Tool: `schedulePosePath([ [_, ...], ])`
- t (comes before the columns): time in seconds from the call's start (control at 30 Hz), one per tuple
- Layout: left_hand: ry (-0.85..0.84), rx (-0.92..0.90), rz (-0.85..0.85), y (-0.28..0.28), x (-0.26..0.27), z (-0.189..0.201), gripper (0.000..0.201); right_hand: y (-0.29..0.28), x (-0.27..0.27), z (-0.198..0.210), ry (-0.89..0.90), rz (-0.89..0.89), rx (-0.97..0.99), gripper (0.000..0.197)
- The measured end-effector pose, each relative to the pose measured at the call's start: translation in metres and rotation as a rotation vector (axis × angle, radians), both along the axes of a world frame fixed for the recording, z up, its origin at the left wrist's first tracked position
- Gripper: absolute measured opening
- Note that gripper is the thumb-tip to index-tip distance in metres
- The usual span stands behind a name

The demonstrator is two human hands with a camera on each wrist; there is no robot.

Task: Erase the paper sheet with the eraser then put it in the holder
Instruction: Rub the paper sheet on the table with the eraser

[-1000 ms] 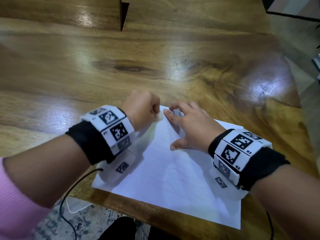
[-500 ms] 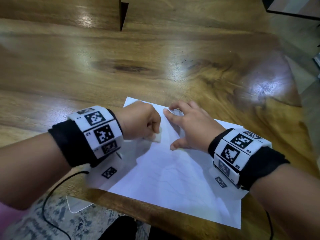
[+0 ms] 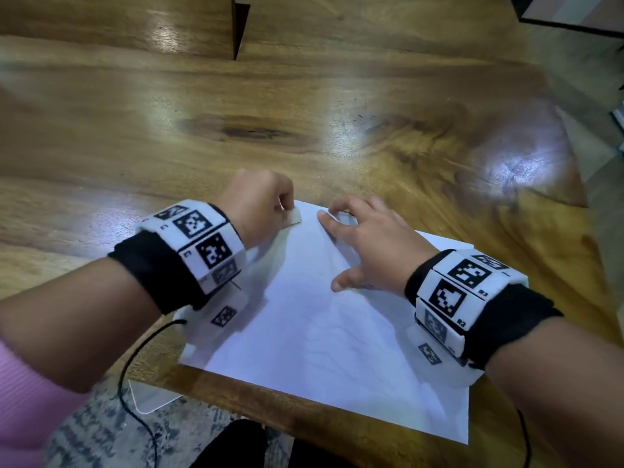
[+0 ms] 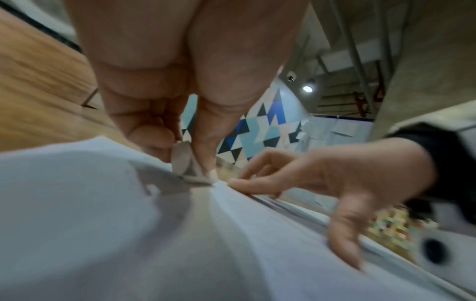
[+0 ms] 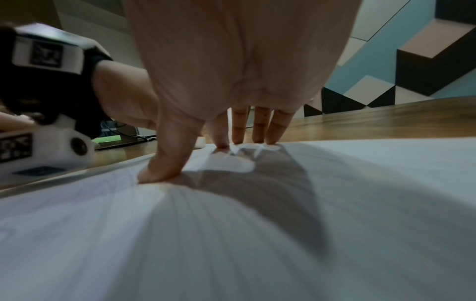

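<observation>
A white paper sheet point(image 3: 337, 332) lies on the wooden table point(image 3: 236, 136) near its front edge. My left hand point(image 3: 266, 204) pinches a small white eraser point(image 3: 292, 219) and holds it down on the sheet's far left corner; in the left wrist view the eraser point(image 4: 184, 163) sits between thumb and curled fingers. My right hand point(image 3: 364, 244) rests on the paper with straight, spread fingers, pressing the sheet point(image 5: 257, 224) flat with thumb and fingertips point(image 5: 260, 134). The holder is not in view.
A dark upright wooden divider point(image 3: 239, 25) stands at the table's far edge. A black cable point(image 3: 135, 359) hangs from my left wrist over the front edge. The floor and a white object point(image 3: 152, 400) show below the table.
My left hand with the eraser slid toward me across the paper, then back away to the sheet's far left corner. The right hand has stayed pressed on the sheet.
</observation>
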State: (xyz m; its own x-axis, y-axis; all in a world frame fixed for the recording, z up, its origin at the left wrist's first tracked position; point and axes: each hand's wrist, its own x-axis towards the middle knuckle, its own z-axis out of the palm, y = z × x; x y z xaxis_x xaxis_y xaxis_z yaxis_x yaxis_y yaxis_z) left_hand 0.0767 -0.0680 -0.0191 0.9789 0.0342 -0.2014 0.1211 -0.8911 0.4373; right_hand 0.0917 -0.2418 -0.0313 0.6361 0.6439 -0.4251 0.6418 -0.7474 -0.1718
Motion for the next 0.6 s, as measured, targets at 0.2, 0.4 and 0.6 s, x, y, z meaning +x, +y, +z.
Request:
schedulePosePath([
  [0.2, 0.113, -0.061, -0.274, -0.016, -0.053, -0.010, 0.005, 0.000, 0.000, 0.000, -0.003, 0.009, -0.004, 0.097],
  [0.4, -0.020, -0.087, 0.157, -0.005, -0.007, -0.003, 0.013, -0.003, -0.001, 0.002, 0.010, 0.032, -0.012, 0.108],
  [0.6, 0.081, -0.157, -0.058, -0.029, -0.053, -0.009, 0.013, -0.005, -0.001, 0.001, 0.019, 0.045, -0.009, 0.114],
])
